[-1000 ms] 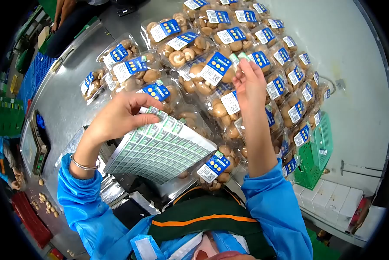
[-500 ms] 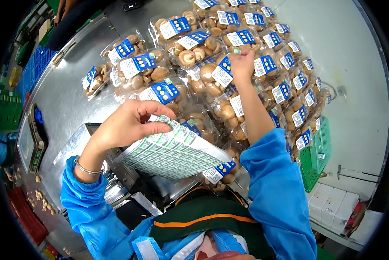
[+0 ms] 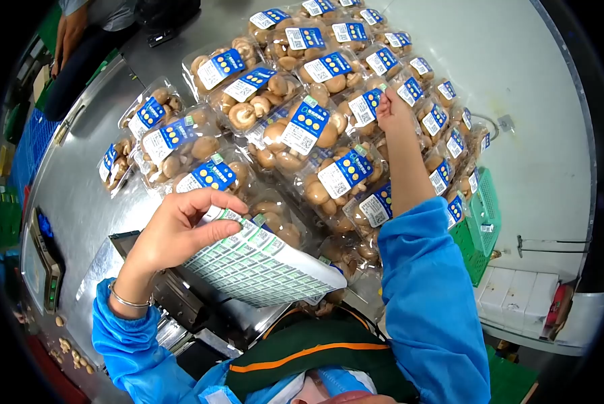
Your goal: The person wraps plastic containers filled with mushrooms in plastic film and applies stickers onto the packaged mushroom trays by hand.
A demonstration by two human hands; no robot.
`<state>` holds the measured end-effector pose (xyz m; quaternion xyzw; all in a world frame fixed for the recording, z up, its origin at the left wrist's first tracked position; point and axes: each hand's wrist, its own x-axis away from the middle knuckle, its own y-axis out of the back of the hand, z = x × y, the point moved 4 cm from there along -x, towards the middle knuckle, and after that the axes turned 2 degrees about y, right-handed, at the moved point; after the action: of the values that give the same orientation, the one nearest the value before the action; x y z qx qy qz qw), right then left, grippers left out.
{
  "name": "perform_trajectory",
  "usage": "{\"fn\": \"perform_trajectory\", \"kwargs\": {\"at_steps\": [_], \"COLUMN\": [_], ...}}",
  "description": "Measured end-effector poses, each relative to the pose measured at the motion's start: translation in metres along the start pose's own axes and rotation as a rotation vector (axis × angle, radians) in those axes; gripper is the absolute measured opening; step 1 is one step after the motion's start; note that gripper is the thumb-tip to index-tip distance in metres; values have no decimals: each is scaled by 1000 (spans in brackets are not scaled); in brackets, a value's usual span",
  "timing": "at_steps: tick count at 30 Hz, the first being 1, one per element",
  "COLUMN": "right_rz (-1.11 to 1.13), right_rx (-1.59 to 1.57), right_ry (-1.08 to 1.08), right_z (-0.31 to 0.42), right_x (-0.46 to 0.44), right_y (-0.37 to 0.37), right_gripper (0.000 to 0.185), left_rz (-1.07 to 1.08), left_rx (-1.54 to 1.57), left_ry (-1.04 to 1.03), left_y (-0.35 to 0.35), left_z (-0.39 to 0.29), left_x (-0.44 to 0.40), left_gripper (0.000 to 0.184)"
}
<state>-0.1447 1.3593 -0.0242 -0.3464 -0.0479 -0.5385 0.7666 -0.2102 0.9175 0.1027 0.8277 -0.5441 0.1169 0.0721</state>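
Note:
My left hand (image 3: 189,232) pinches the upper edge of a sheet of small green-and-white stickers (image 3: 258,262), thumb on top. The sheet hangs tilted over the near packs and hides parts of them. My right hand (image 3: 394,111) is closed, with its fingertips at the upper right corner of a blue-and-white label (image 3: 366,108) on a clear pack of brown mushrooms. A small green sticker (image 3: 382,87) shows at those fingertips. Closer to me, another mushroom pack (image 3: 342,178) bears a green sticker on its label.
Many mushroom packs (image 3: 248,84) crowd the metal table (image 3: 80,202). A green basket (image 3: 480,222) and white boxes (image 3: 517,296) stand at the right. A scale (image 3: 46,262) is at the left, with loose mushrooms (image 3: 73,353) near it. Another person's arm (image 3: 66,37) shows at upper left.
My right hand has moved from one pack's label to the label of another pack farther right. The view has shifted. My left hand still holds the sticker sheet.

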Motion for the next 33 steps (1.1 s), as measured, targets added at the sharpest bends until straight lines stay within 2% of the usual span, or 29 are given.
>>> {"fn": "perform_trajectory", "kwargs": {"at_steps": [2,5,6,7,8,10,11,12,13,14,15,16,17,18,19,21,24,27,28,31,32,33], "right_rz": [-14,12,-56,-32,174,197,8,335,565,788,974,1142,1184,1234,1103,995,943,1064,1124,1128,1094,1066], "right_rx": [79,375,587,828,1133,1257,1107,1152,1117,1075,1039,1010,980,1127,992,1079,1098,958,1100,1080,1118,1176], "right_ry": [54,79,63,131,590,762,454,540,375,171,-38,-136,103,343,250,288,234,183,236,147,164,291], "right_z": [-1,5,13,22,37,38,40,29,16,2,-11,-26,-39,-41,-55,-56,-49,-46,-41,-41,-40,-39], "right_x": [-4,-5,-4,-4,-35,-19,44,86,134,185,237,275,294,302,301,306,317,312,310,308,311,313], "right_y": [-1,0,1,0,15,7,-19,-33,-40,-47,-52,-46,-45,-50,-45,-43,-40,-45,-50,-58,-61,-63], "right_gripper": [12,15,18,20,21,21,21,20,16,17,23,39,42,43,38,33,30,27,22,17,13,11], "left_rz": [1,-21,-31,-43,-57,-103,-118,-134,-150,-160,-165,-153,-131,-128,-123,-201,-261,-240,-205,-180,-196,-210], "left_rx": [45,71,43,13,36,3,-23,-10,-23,-8,2,33,42,33,26,-64,-145,-188,-186,-165,-175,-183], "left_ry": [2,35,46,52,60,52,58,66,16,50,82,71,57,32,6,-25,-48,-53,-49,-100,-100,-98], "left_y": [-3,-8,-9,-10,-12,-13,-13,-13,-13,-13,-14,-14,-16,-19,-22,-23,-24,-24,-25,-27,-26,-25], "left_z": [1,-2,-4,-7,-10,-8,-6,-4,-3,-1,0,2,1,2,3,4,11,9,6,-1,-2,-1], "left_x": [-1,-5,-5,-5,-5,-4,-3,-3,-5,-6,-7,-9,-9,-9,-8,-7,-4,-2,-1,0,1,1], "left_gripper": [24,25,25,25,25,24,23,21,21,22,23,23,23,22,21,19,16,16,17,17,16,16]}}
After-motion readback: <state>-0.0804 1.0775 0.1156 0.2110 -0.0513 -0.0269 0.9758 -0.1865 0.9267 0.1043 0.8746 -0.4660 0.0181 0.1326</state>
